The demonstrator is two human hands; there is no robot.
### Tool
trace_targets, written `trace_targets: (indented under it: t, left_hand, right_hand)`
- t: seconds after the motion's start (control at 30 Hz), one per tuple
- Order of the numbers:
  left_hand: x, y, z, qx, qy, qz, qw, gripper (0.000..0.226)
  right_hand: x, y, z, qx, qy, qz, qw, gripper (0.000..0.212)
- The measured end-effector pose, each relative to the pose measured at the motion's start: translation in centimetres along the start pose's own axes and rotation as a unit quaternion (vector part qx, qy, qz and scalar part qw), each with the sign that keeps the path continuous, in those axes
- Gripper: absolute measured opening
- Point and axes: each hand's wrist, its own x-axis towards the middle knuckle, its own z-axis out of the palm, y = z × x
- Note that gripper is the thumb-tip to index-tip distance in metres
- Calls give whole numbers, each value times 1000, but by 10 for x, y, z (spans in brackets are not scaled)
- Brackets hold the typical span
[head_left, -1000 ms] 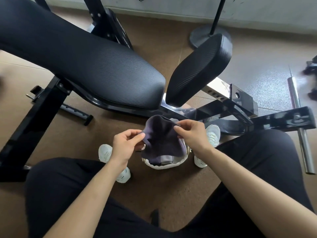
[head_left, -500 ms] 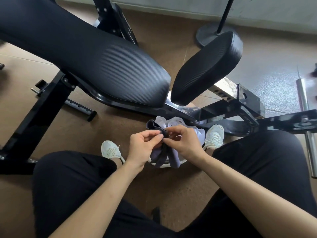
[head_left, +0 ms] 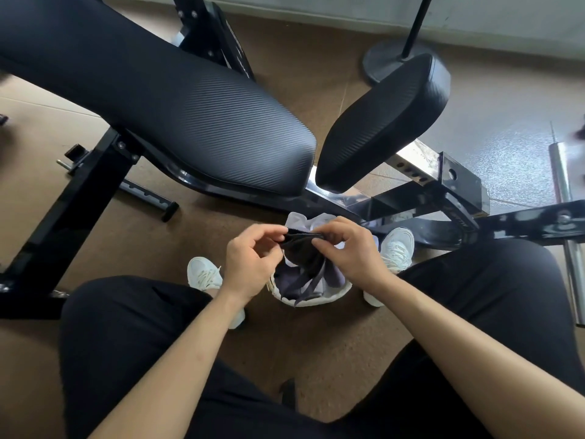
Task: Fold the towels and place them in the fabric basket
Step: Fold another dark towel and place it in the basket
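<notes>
1. A brown gym floor (head_left: 142, 236), with a black bench (head_left: 190, 122) standing beyond the fingers.
2. The left hand (head_left: 250, 264) pinches one end of a dark towel's (head_left: 304, 261) bunched top edge between thumb and curled fingers (head_left: 269, 231).
3. The right hand (head_left: 348, 251) pinches the other end the same way. Its fingertips (head_left: 329, 228) almost meet the left's.
4. The held edge runs left to right between the two pinches. The rest of the towel hangs in loose pleats below the fingers.
5. Its lower end sits in the basket (head_left: 316, 301), which stands on the floor directly under the fingers.
6. A pale towel (head_left: 300, 221) lies in the basket just beyond the fingers.
7. The dark towel looks gathered rather than squarely folded. Both hands are equally near it, so spreading it would mean parting them along that edge, and stowing it a straight drop.
</notes>
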Motion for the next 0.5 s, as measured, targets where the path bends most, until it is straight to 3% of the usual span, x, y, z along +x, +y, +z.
trace_targets:
  t: [0.07, 0.13, 0.2, 0.27, 0.33, 0.43, 0.5]
  left_hand:
    - [7, -8, -9, 139, -29, 76, 987, 52]
    - [11, -16, -13, 239, -110, 67, 963, 86]
    - [9, -23, -8, 284, -171, 48, 942, 95]
    - [6, -32, -2, 307, -167, 59, 935, 64]
    - [7, -33, -1, 294, -103, 64, 948, 29]
    - [9, -25, -6, 145, -16, 23, 989, 18]
    - [11, -19, -8, 56, -7, -9, 998, 12]
  right_hand:
    - [2, 0, -10, 5, -29, -3, 1000, 13]
    - [4, 1, -18, 10, -49, -2, 999, 12]
    - [5, 2, -24, 15, -56, 1, 998, 12]
    - [6, 4, -29, 16, -57, 4, 998, 12]
    - [7, 7, -34, 15, -49, 11, 999, 14]
    - [12, 12, -42, 12, -18, 41, 999, 12]
    - [14, 13, -45, 9, -13, 55, 998, 10]
